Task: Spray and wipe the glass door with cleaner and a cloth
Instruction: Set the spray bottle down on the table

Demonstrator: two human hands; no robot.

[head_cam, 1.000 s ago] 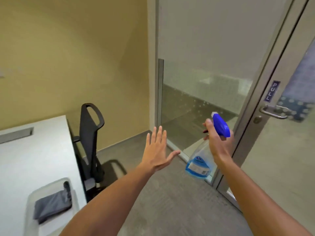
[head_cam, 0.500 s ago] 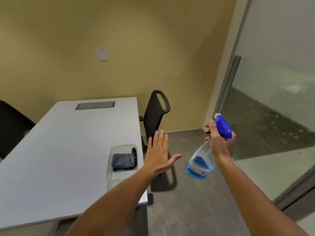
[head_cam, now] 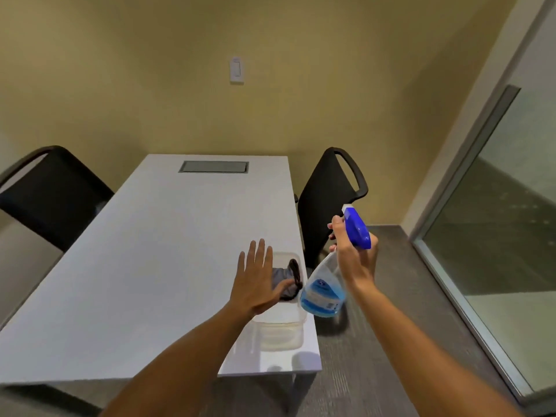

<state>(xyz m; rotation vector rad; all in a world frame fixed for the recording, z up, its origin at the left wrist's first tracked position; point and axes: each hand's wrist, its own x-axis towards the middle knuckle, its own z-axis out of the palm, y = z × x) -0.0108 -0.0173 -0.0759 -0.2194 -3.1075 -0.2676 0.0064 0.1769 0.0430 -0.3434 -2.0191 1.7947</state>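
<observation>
My right hand (head_cam: pixel 355 260) grips a clear spray bottle (head_cam: pixel 323 291) of blue cleaner by its neck; the bottle has a blue trigger head (head_cam: pixel 356 227) and hangs tilted off the table's right edge. My left hand (head_cam: pixel 255 279) is flat with fingers spread, above a clear plastic tray (head_cam: pixel 279 329) on the table. A dark grey cloth (head_cam: pixel 285 281) lies folded in that tray, partly hidden behind my left hand. The glass panel (head_cam: pixel 508 224) stands at the far right; the door itself is out of view.
A white table (head_cam: pixel 144 266) with a grey cable hatch (head_cam: pixel 213 167) fills the middle. Black chairs stand at its left (head_cam: pixel 51 194) and right (head_cam: pixel 328 194). A yellow wall with a switch (head_cam: pixel 236 69) is behind. Grey carpet (head_cam: pixel 400 299) runs between the table and the glass.
The view has swung left from the glass door to the table. My left hand now hovers over the tray with the cloth. The bottle stays in my right hand.
</observation>
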